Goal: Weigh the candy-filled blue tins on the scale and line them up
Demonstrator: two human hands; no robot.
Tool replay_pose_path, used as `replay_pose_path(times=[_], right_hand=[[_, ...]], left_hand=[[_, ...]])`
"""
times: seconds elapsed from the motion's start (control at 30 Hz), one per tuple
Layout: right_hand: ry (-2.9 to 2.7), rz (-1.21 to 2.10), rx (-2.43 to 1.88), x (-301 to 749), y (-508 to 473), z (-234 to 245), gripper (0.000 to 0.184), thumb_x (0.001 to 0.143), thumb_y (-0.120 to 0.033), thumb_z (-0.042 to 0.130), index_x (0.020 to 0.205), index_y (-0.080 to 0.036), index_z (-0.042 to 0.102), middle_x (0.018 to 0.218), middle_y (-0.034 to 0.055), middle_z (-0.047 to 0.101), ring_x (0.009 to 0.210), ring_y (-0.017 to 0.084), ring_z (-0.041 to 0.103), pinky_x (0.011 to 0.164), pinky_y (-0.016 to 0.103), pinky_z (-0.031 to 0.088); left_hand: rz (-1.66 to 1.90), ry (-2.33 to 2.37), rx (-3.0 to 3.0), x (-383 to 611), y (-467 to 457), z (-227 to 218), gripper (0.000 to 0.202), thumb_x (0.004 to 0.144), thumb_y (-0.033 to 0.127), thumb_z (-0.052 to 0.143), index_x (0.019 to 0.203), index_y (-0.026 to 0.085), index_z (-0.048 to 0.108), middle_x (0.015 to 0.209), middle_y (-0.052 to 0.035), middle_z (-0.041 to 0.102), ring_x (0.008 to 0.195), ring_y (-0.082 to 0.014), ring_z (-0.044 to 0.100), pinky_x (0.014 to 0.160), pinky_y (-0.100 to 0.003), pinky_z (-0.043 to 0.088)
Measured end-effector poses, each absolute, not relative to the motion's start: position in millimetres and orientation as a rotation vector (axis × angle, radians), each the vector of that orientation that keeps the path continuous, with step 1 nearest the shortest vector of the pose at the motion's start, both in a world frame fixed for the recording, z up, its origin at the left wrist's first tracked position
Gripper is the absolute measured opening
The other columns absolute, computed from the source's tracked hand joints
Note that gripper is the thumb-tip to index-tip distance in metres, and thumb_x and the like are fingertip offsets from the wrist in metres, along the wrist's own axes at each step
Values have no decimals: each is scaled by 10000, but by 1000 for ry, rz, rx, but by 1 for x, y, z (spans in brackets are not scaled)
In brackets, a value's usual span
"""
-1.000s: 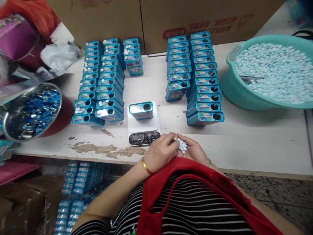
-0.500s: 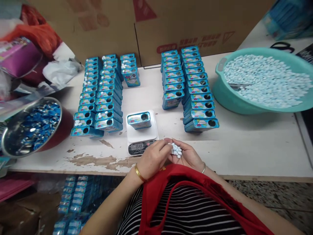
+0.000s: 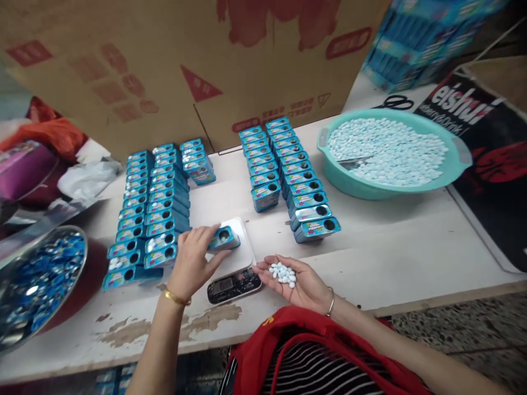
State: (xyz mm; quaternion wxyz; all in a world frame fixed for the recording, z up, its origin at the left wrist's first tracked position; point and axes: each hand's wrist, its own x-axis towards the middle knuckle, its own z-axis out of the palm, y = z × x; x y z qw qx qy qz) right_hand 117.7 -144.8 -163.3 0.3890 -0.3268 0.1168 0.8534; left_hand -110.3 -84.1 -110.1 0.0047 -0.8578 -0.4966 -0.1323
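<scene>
My left hand (image 3: 193, 258) is around the left end of a blue candy tin (image 3: 224, 236), its thumb on the near side and its fingers on the far side. That tin stands upright on the white kitchen scale (image 3: 245, 241), and its round hole faces up. The dark display of the scale is unreadable. Just right of the scale, my right hand (image 3: 307, 282) is cupped palm up, holding a small heap of pale blue and white candies (image 3: 283, 273).
Rows of blue tins (image 3: 164, 203) stand at left, with more tins (image 3: 304, 186) right of the middle. A turquoise basin (image 3: 370, 189) of candies holds a metal scoop. At left, a metal bowl (image 3: 80, 274) contains blue lids. Behind stands a cardboard box (image 3: 164, 71).
My left hand has left the candies in my right palm and moved left to the tin on the scale. My right hand has opened out flatter. The camera view has shifted.
</scene>
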Motion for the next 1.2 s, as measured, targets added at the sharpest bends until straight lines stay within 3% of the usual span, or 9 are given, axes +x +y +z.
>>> replay_pose_path(times=[0.1, 0.27, 0.4, 0.57, 0.77, 0.9, 1.0, 1.1, 1.2], right_hand=[[294, 2174, -824, 119, -143, -168, 197, 875, -178, 500, 891, -39, 639, 917, 158, 721, 930, 229, 699, 829, 291, 560], [292, 2141, -797, 121, -141, -169, 190, 856, -192, 533, 869, -43, 651, 902, 150, 725, 903, 216, 705, 836, 293, 554], [273, 2105, -792, 126, -141, -171, 187, 839, -214, 575, 875, -52, 662, 943, 156, 725, 939, 210, 695, 853, 282, 546], [307, 2086, -808, 126, -139, -174, 161, 799, -209, 632, 821, -55, 675, 908, 158, 728, 924, 217, 699, 823, 272, 555], [349, 2118, -849, 123, -139, -175, 161, 792, -216, 654, 803, -58, 685, 874, 149, 733, 883, 215, 708, 807, 276, 564], [347, 2128, -875, 123, -138, -177, 149, 785, -214, 669, 796, -67, 689, 868, 152, 736, 901, 221, 706, 819, 279, 562], [340, 2135, -870, 123, -137, -179, 167, 785, -226, 672, 805, -62, 692, 883, 162, 735, 914, 227, 703, 842, 290, 557], [322, 2129, -876, 123, -136, -180, 184, 785, -242, 675, 820, -62, 692, 909, 171, 732, 930, 232, 700, 842, 291, 557], [301, 2117, -880, 125, -135, -180, 171, 789, -228, 666, 832, -63, 685, 919, 175, 731, 948, 237, 695, 844, 292, 556]], left_hand=[[-427, -1459, -2721, -93, -71, -109, 321, 868, 340, 562, 1152, 196, 525, 981, -63, 626, 894, -215, 549, 804, -367, 341], [-439, -1337, -2788, -38, -31, -118, 355, 850, 335, 586, 1175, 205, 527, 1051, -82, 614, 926, -225, 550, 814, -394, 352], [-504, -1249, -2781, -22, 6, -149, 362, 815, 306, 624, 1159, 216, 554, 1298, -157, 493, 1186, -324, 461, 925, -511, 366], [-715, -953, -2999, -20, 26, -178, 462, 875, 219, 523, 1319, 187, 396, 1388, -192, 413, 1392, -310, 254, 1014, -537, 381], [-654, -1086, -2930, -23, 28, -164, 614, 863, 273, 548, 1405, 186, 275, 1367, -156, 464, 1355, -290, 333, 1097, -578, 248], [-639, -1628, -2414, -66, 74, -139, 492, 852, 308, 530, 1301, 137, 425, 1306, -183, 475, 1253, -282, 428, 1041, -478, 354], [-357, -1901, -2117, -102, 116, -130, 346, 766, 219, 587, 1088, 94, 579, 1289, -233, 452, 1244, -370, 397, 1018, -553, 322], [-225, -1887, -2153, -120, 136, -127, 165, 697, 154, 616, 861, 138, 627, 1252, -185, 495, 1257, -389, 375, 1039, -609, 250], [-108, -1796, -2259, -120, 124, -117, 73, 746, 163, 573, 801, 177, 620, 1241, -115, 521, 1285, -334, 363, 1099, -583, 165]])
